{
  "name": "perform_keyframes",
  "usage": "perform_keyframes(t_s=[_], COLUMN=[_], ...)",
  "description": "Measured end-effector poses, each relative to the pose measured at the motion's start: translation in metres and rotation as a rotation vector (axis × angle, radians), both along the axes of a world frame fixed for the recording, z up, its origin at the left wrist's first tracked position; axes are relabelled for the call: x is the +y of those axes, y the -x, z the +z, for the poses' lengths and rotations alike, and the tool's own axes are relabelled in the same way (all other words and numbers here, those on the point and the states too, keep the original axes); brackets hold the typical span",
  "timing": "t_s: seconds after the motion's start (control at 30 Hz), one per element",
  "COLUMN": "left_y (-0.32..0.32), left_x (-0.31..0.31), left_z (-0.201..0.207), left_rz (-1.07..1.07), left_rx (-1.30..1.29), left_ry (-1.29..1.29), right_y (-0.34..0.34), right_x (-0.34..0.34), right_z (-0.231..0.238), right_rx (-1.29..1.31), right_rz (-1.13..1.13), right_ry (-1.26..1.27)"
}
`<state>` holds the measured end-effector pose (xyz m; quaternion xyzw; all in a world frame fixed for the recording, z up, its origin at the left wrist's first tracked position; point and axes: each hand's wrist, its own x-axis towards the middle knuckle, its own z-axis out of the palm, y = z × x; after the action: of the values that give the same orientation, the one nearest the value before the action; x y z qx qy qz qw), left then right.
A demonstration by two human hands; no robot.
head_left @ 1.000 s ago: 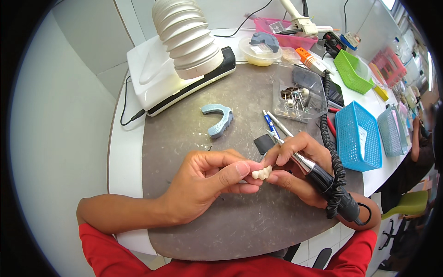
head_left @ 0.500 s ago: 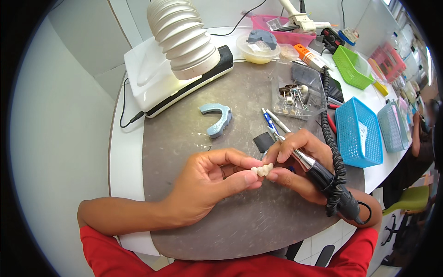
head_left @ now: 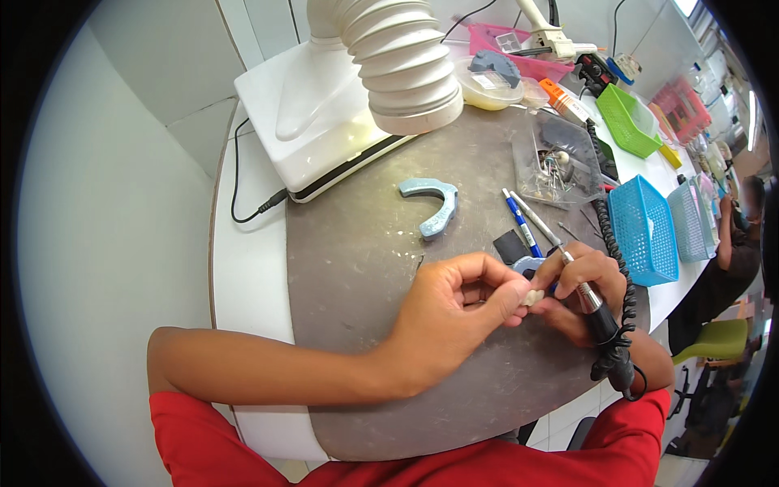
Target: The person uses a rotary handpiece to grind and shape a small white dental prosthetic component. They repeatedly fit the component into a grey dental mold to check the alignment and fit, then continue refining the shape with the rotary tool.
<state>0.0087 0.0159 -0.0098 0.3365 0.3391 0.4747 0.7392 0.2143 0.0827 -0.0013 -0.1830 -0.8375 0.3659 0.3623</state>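
Observation:
My left hand [head_left: 454,321] pinches a small tooth-coloured dental bridge [head_left: 532,298] between thumb and fingers, and those fingers hide part of it. My right hand [head_left: 588,280] has a dental handpiece [head_left: 599,318] lying across it, silver at the front and black behind. Thumb and fingertips of that hand also meet the bridge from the right. Just behind them shows a pale blue curved piece [head_left: 527,265], partly covered. Farther back on the grey bench mat [head_left: 357,284] lies a blue horseshoe-shaped dental model [head_left: 438,213].
A white ribbed suction hose [head_left: 406,73] hangs over a white box unit [head_left: 300,122]. Pens [head_left: 523,223] and a clear case of burs [head_left: 560,166] lie beyond my hands. The handpiece's coiled cord [head_left: 613,243] runs beside a blue basket [head_left: 643,231]. A person [head_left: 730,252] sits far right.
Both hands have shifted right with the bridge and handpiece, and the view has turned a little. My left fingers now cover more of the bridge. The pale blue piece shows more.

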Motion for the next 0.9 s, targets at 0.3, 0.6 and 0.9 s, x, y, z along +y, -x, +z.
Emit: perform_keyframes(t_s=[0.3,0.6,0.9], left_y=[0.001,0.026,0.022], left_x=[0.001,0.024,0.033], left_z=[-0.001,0.029,0.014], left_rz=[-0.003,0.262,0.303], left_rx=[0.013,0.845,1.491], left_ry=[-0.11,-0.7,-1.315], right_y=[-0.003,0.001,-0.013], right_x=[0.0,0.001,0.005], right_z=[0.002,0.002,0.02], right_rx=[-0.008,0.149,0.317], right_rz=[-0.022,-0.145,-0.197], right_ry=[0.08,0.245,0.6])
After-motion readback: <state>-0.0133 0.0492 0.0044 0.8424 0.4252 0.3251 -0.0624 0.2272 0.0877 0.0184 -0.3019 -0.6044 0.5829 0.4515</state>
